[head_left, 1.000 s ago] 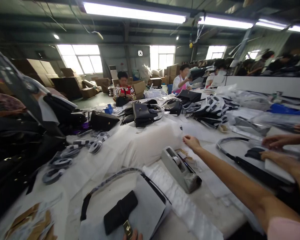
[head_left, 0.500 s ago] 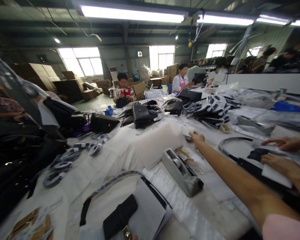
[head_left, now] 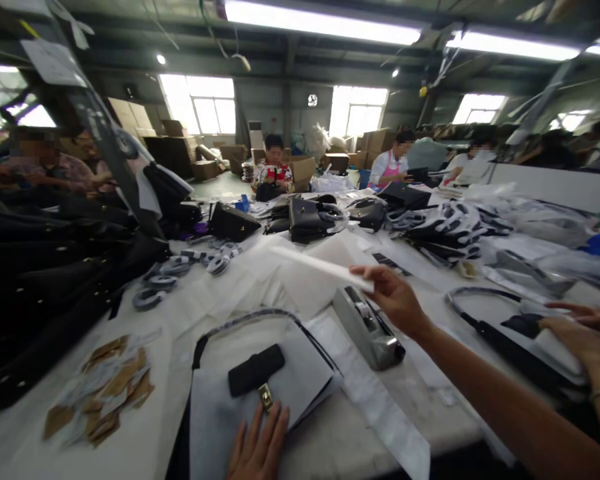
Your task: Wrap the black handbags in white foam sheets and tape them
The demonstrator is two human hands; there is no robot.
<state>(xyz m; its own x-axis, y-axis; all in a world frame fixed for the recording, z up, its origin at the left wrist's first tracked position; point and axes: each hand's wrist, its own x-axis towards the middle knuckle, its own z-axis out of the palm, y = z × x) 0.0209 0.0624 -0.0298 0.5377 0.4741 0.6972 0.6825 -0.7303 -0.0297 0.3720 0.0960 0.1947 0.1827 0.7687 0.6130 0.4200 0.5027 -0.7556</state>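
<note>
- The left grip is lying flat and open, fingers spread, palm down on the near edge of the paper-wrapped handbag. It is pressing, not closing on anything. The gold clasp is sitting right at its fingertips, with the black flap just beyond.
- The tape dispenser is standing on the counter just below and nearside of the right grip, not touching it.
- The right grip is hovering above the counter, thumb and fingers pinching shut on one end of a white paper sheet.
- The sheet's long axis is running from the right grip out to its left and slightly away. The free end is hanging in the air, and the sheet is showing nearly edge-on.
- The wrapped handbag is lying lower, left of and nearer than the right grip, so the sheet is sitting beyond the bag, not over it. The left grip is the nearer one to the bag.
- A co-worker's hands are working well off to the right of the right grip.
- Farther out, coiled straps are lying far to the left, and black handbags are standing beyond the sheet's free end.
</note>
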